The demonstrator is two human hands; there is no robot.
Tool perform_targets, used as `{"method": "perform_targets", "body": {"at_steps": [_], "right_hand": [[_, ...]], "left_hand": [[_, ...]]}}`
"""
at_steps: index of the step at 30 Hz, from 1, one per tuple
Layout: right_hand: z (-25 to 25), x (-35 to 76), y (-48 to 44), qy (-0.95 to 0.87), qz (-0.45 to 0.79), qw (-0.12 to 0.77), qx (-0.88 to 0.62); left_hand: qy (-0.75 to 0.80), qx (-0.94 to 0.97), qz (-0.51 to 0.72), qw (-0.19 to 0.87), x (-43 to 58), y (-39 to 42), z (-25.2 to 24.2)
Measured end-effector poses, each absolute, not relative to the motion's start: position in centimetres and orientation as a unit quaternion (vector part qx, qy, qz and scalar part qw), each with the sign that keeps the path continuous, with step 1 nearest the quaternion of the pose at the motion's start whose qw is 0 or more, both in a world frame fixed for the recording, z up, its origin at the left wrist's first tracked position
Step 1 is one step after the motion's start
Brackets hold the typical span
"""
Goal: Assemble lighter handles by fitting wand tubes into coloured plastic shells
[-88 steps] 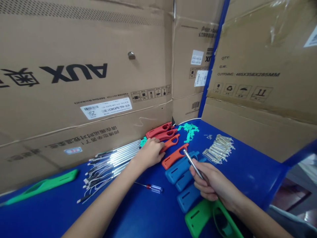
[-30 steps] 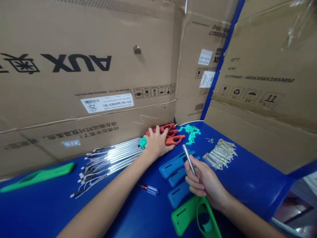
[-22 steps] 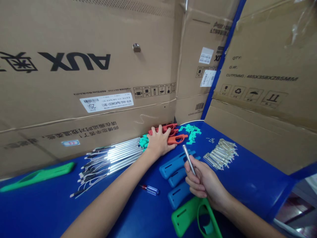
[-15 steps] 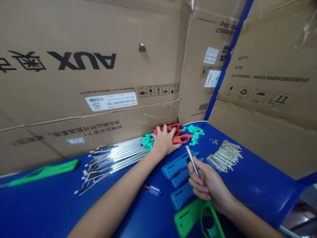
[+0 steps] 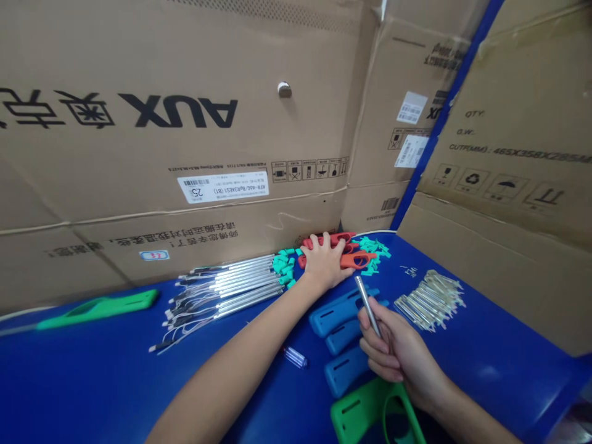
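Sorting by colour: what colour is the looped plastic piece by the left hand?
Red-orange plastic piece; head view.

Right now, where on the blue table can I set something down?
Bare tabletop lies right of the blue cases, below the pale fittings, and under the green strip. Crowded: around the left hand, with red handles, teal clips, metal rods.

Upside-down "AUX" on the cardboard carton [image 5: 139, 172] beyond the left hand [image 5: 326, 262]; "CUT(MM): 465X358X285MM" on the side carton [image 5: 502, 203] beyond the right hand [image 5: 398, 351].

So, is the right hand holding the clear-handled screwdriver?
No, the right hand holds a slim silver metal rod; the clear-handled screwdriver lies on the blue tabletop.
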State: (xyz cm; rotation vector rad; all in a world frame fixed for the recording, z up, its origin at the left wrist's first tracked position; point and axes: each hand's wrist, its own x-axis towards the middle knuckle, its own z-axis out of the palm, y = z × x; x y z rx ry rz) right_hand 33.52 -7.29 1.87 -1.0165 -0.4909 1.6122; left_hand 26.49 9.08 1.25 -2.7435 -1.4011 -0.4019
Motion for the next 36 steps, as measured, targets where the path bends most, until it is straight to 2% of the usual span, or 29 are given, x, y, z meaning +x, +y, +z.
{"method": "perform_targets", "body": {"at_steps": [36], "right_hand": [[1.6, 33.7, -7.2, -0.224, 0.678, 0.557, -0.424]], "left_hand": [[-0.503, -0.854, -0.131, 0.033, 27.8, 8.0, 1.5]]}}
